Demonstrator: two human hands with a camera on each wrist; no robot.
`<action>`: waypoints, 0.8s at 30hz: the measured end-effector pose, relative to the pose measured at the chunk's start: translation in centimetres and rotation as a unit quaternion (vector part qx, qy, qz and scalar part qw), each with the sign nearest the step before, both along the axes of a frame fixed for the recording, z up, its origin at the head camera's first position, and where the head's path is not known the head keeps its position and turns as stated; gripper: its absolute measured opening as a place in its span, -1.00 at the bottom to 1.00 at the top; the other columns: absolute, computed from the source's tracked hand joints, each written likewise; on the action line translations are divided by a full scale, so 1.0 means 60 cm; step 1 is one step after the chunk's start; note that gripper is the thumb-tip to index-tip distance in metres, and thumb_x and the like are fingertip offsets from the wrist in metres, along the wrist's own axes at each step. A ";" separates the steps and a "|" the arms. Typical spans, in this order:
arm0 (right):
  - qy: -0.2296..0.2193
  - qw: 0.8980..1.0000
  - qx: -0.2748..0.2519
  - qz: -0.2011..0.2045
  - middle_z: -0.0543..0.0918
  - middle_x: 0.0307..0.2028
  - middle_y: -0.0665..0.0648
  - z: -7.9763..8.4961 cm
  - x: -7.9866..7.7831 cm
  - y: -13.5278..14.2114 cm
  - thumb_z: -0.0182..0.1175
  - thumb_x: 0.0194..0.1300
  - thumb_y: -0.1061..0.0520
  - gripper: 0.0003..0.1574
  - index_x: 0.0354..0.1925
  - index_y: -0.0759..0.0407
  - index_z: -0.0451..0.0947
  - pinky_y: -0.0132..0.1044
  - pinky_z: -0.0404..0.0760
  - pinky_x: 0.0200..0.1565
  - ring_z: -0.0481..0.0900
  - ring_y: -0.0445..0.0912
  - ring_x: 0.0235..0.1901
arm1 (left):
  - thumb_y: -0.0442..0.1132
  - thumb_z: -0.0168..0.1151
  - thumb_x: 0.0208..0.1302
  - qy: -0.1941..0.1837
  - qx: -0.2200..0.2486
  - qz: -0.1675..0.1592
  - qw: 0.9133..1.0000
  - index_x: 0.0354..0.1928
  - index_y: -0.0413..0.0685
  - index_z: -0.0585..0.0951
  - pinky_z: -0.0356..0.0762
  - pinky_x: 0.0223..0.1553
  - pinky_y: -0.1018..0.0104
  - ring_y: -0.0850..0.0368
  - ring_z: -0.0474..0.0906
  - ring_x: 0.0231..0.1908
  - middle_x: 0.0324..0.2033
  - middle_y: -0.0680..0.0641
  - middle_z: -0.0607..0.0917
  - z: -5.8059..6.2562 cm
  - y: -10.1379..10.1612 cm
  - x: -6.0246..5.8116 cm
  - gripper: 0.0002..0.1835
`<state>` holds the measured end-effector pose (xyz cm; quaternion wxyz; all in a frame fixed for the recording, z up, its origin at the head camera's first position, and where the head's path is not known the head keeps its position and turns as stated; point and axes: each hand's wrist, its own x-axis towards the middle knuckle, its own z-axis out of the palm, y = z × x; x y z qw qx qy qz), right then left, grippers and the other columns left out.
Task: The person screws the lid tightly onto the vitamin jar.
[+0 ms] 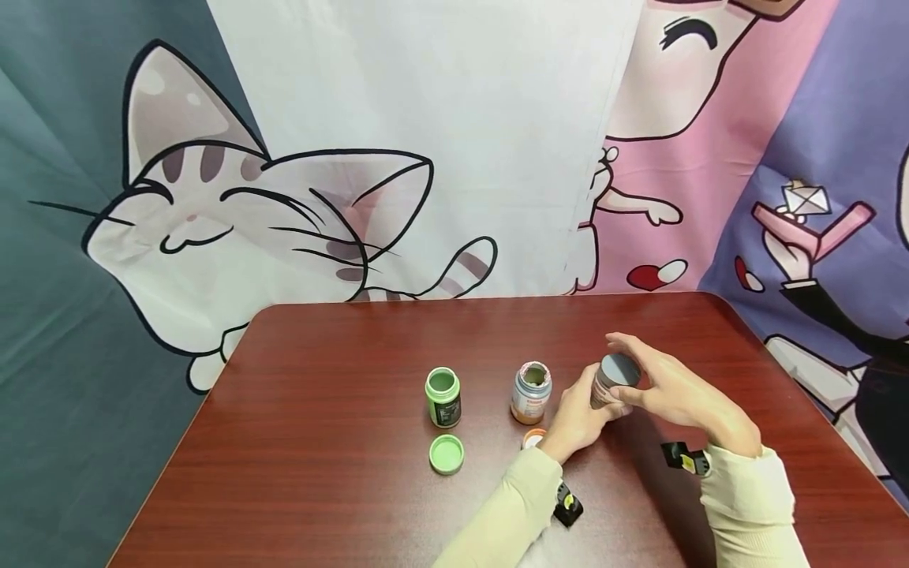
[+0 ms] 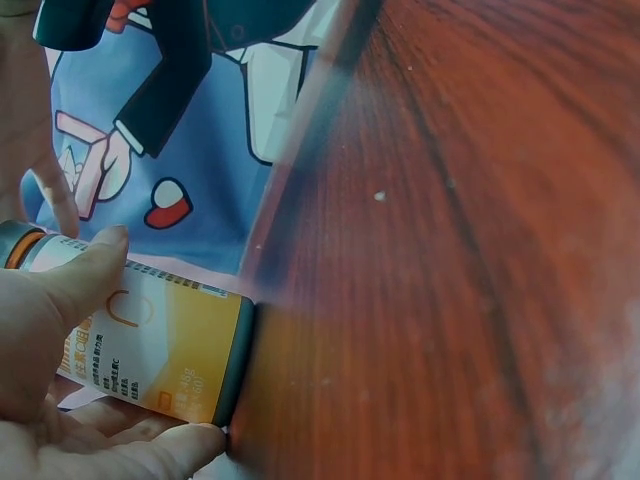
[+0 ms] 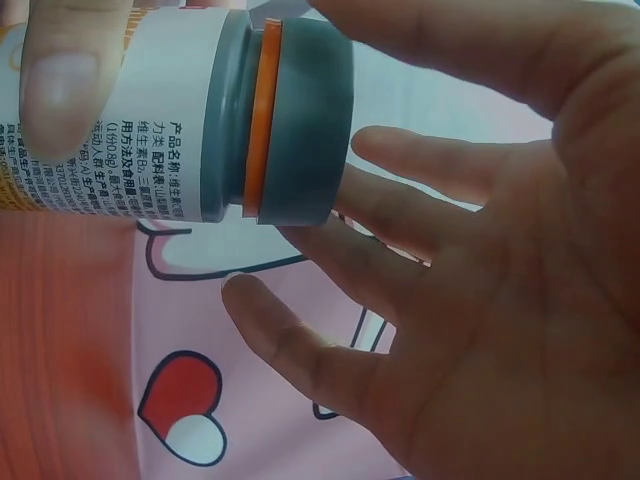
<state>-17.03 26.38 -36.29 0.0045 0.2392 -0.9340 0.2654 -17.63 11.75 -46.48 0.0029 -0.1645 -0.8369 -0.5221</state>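
A supplement bottle (image 1: 604,392) with a white and yellow label stands toward the right of the table, its grey cap (image 3: 310,120) on, an orange ring beneath the cap. My left hand (image 1: 577,416) grips the bottle's body, thumb on one side and fingers on the other, as the left wrist view shows along its label (image 2: 185,345). Around the cap, my right hand (image 1: 671,392) is spread, with thumb and fingers on either side of it. In the right wrist view those fingers (image 3: 380,270) are extended and loose, and the palm faces the cap.
Left of the hands stands an uncapped grey bottle (image 1: 531,394) with a torn seal at its mouth. Its orange-rimmed lid (image 1: 533,439) lies partly behind my left hand. Farther left are an uncapped green jar (image 1: 443,398) and its green lid (image 1: 447,454). A printed curtain (image 1: 440,118) hangs behind the table.
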 end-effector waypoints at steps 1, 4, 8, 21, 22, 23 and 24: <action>0.000 1.000 0.000 0.002 0.42 0.13 0.15 0.000 0.000 0.000 0.34 0.07 0.04 -0.14 0.26 0.10 0.19 -0.12 0.48 -0.13 0.47 -0.06 -0.09 | 0.05 0.33 0.05 0.000 0.000 0.000 1.000 0.19 0.29 0.33 0.40 -0.05 0.42 0.35 0.48 -0.06 -0.06 0.16 0.59 0.001 0.000 0.000 -0.36; 0.000 1.000 0.002 0.005 0.44 0.10 0.15 0.002 -0.001 0.001 0.34 0.06 0.08 -0.15 0.26 0.09 0.18 -0.22 0.49 -0.21 0.48 -0.09 -0.16 | 0.07 0.33 0.04 -0.004 -0.006 0.001 1.000 0.19 0.29 0.32 0.41 -0.06 0.41 0.35 0.48 -0.07 -0.07 0.17 0.59 0.003 0.000 -0.001 -0.35; 0.003 1.000 0.007 0.004 0.48 0.04 0.15 0.002 0.000 0.002 0.33 0.06 0.14 -0.17 0.26 0.10 0.19 -0.26 0.49 -0.28 0.48 -0.11 -0.25 | 0.08 0.35 0.02 -0.016 -0.008 0.003 1.000 0.20 0.31 0.32 0.41 -0.06 0.39 0.35 0.48 -0.06 -0.07 0.19 0.59 0.004 0.000 -0.001 -0.34; 0.009 1.000 0.008 -0.016 0.55 -0.14 0.12 -0.002 -0.004 0.000 0.34 0.06 -0.02 -0.18 0.22 0.12 0.23 -0.30 0.47 -0.38 0.47 -0.15 -0.40 | 0.08 0.34 0.03 -0.018 -0.001 -0.002 1.000 0.21 0.34 0.30 0.39 -0.01 0.38 0.35 0.44 0.00 0.00 0.21 0.55 0.005 -0.001 0.000 -0.33; 0.009 1.000 0.009 -0.018 0.55 -0.15 0.13 -0.002 -0.005 0.001 0.34 0.06 -0.04 -0.17 0.22 0.12 0.23 -0.32 0.46 -0.39 0.46 -0.17 -0.41 | 0.08 0.33 0.03 -0.016 -0.002 -0.003 1.000 0.21 0.34 0.30 0.39 -0.01 0.38 0.35 0.44 0.00 0.01 0.21 0.54 0.005 -0.001 0.000 -0.33; 0.009 1.000 0.011 -0.021 0.56 -0.15 0.13 -0.002 -0.006 0.001 0.34 0.06 -0.06 -0.17 0.22 0.13 0.23 -0.33 0.44 -0.40 0.46 -0.18 -0.44 | 0.08 0.33 0.04 -0.015 -0.003 -0.004 1.000 0.21 0.34 0.30 0.39 -0.01 0.38 0.35 0.44 0.00 0.01 0.20 0.54 0.004 -0.001 -0.001 -0.33; 0.010 1.000 0.012 -0.024 0.56 -0.16 0.13 -0.003 -0.007 0.001 0.35 0.05 -0.08 -0.16 0.21 0.13 0.23 -0.34 0.43 -0.40 0.45 -0.18 -0.45 | 0.08 0.33 0.04 -0.013 -0.003 -0.004 1.000 0.21 0.34 0.30 0.39 -0.01 0.39 0.35 0.44 0.00 0.01 0.20 0.54 0.004 0.000 -0.001 -0.33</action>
